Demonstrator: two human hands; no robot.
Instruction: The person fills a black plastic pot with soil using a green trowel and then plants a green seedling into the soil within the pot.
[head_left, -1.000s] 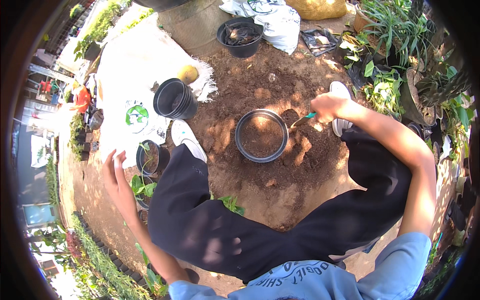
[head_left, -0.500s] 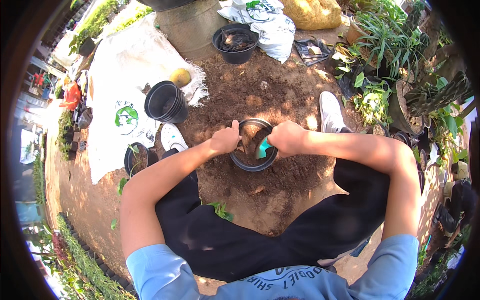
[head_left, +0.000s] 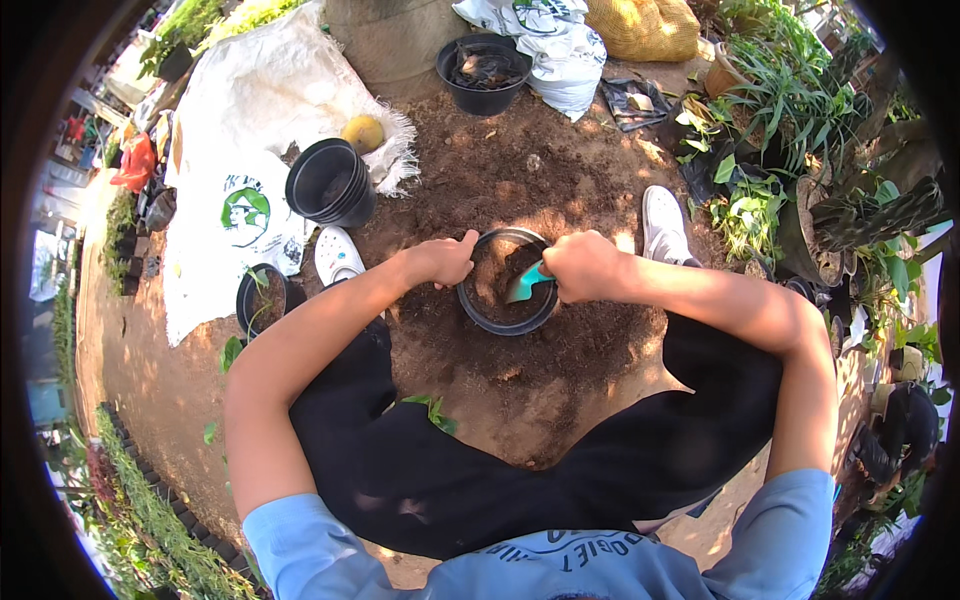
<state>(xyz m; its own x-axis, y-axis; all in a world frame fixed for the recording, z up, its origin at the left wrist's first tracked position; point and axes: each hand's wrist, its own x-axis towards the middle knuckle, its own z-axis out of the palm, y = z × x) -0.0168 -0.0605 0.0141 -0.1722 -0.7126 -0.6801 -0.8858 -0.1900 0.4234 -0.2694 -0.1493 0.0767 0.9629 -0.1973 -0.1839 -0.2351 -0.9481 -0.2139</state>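
A round black plant pot (head_left: 507, 328) stands on the soil between my legs, with brown soil (head_left: 492, 272) inside it. My right hand (head_left: 588, 267) is closed round the handle of a teal hand trowel (head_left: 524, 284), at the pot's right rim. The trowel's blade slants down into the pot, its tip at the soil. At the left rim is my left hand (head_left: 446, 262), its fingers curled against the pot's edge and the thumb sticking out. Part of its grip is hidden behind the hand.
A stack of black pots (head_left: 330, 183) stands left, beside a white sack (head_left: 270, 110) with a yellowish round fruit (head_left: 363, 133). Beyond are a black basin (head_left: 484, 98) and a tan sack (head_left: 642, 28). A potted seedling (head_left: 262, 300) is near my left leg; plants (head_left: 790, 90) crowd the right.
The trowel's blade has shifted slightly left in the pot and lies at a flatter slant. My left hand has turned a little at the rim. The view has shifted slightly.
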